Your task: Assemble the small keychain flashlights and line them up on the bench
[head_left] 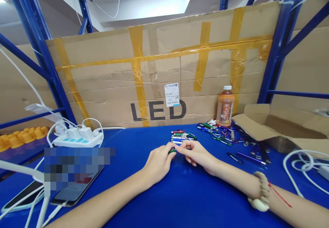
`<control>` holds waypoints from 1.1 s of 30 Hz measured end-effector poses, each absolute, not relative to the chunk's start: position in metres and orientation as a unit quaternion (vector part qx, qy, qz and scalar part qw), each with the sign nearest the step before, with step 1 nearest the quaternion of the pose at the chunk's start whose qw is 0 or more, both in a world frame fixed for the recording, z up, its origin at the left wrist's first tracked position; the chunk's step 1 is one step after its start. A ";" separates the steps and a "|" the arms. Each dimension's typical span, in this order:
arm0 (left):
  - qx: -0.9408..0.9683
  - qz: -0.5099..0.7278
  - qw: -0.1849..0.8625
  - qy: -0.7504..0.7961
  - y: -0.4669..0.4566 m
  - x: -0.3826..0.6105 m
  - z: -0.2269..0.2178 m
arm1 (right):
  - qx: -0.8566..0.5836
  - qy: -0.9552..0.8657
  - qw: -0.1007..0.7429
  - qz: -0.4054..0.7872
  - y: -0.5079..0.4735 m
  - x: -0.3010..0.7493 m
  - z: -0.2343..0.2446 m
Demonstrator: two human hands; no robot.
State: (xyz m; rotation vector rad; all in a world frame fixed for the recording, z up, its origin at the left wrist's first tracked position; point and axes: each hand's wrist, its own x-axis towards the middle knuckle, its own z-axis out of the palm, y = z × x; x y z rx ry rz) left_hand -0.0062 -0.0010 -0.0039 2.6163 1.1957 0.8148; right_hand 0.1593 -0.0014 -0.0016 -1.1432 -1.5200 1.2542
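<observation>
My left hand [158,162] is closed, thumb and fingers pinching a small green metallic piece [172,150] that is mostly hidden by the fingers. From the right, my right hand [197,153] meets it, its fingertips pressed together against the left fingertips. What the right fingers grip there is hidden. Just beyond both hands lies a neat row of small metal penlights [178,139] in red, green, silver and blue, with carabiner clips on their right ends.
At right lies a loose pile of coloured carabiners and penlights [218,134], near an orange drink bottle [225,108] and an open cardboard box [280,128]. A purple penlight [250,158] lies closer. On the left are a white power strip [78,139], a phone [77,190] and cables.
</observation>
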 end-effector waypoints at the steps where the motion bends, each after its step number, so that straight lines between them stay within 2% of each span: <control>1: 0.873 0.277 0.075 0.395 -0.001 -0.006 -0.003 | -0.453 -0.617 0.425 0.483 0.000 0.159 -0.002; 9: 0.858 0.294 0.120 0.405 -0.001 -0.006 0.001 | -0.445 -0.672 0.446 0.390 0.004 0.160 -0.003; 33: 0.856 0.274 0.115 0.424 0.000 -0.005 -0.002 | -0.448 -0.654 0.450 0.411 0.004 0.158 -0.002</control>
